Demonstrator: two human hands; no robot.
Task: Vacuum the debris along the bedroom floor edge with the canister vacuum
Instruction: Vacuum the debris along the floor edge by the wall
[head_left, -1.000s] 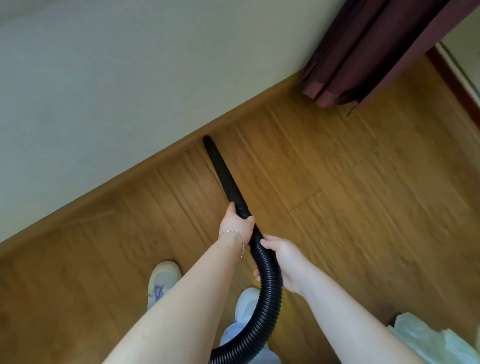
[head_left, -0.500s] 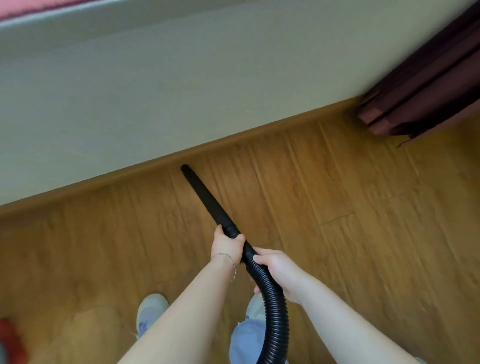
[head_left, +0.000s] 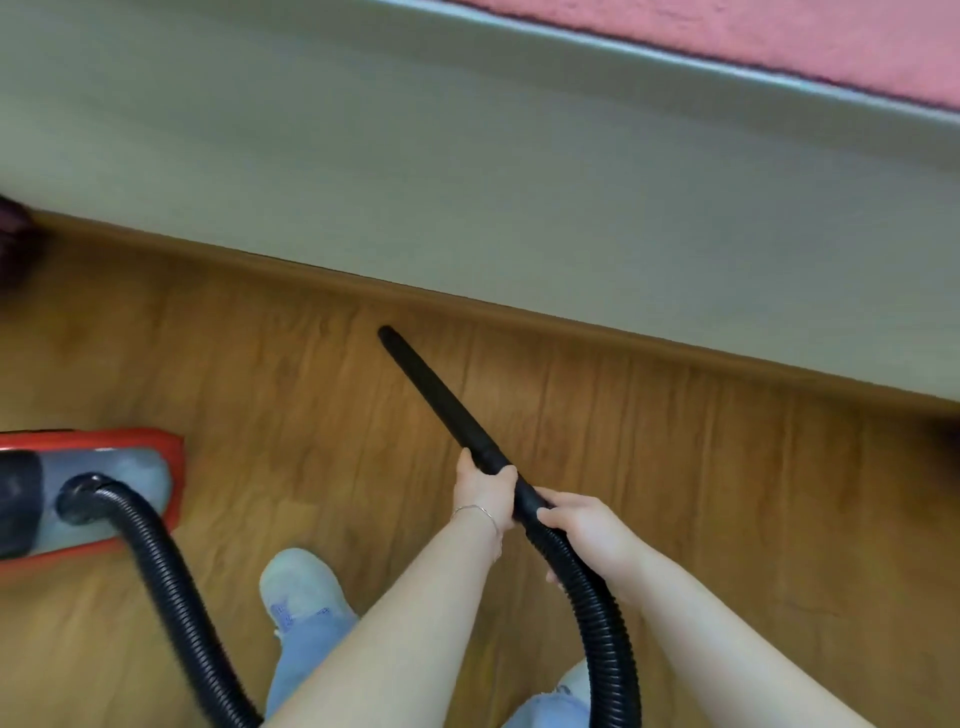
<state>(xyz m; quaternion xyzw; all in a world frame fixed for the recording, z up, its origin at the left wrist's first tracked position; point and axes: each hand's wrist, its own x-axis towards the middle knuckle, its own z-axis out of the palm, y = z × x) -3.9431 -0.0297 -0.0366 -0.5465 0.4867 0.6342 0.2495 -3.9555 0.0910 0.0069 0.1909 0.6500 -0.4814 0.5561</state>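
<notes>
Nozzle (head_left: 435, 396) angled down toward the floor (head_left: 675, 467), tip just short of the skirting (head_left: 571, 325), not touching it as far as can be told. Left hand (head_left: 483, 488) wrapped around the nozzle's lower end; right hand (head_left: 587, 530) clasped on the hose (head_left: 592, 597) just behind it. Hose looping back past the shoes (head_left: 298, 582) to the red canister (head_left: 104, 488), parked on the floor at far left, well apart from the nozzle. No debris visible along this stretch of edge, though blur could hide fine dust. Probably mid-pass: tip near the edge, working grip in place. Cannot judge how much edge is cleaned or left; only a short run shown.
</notes>
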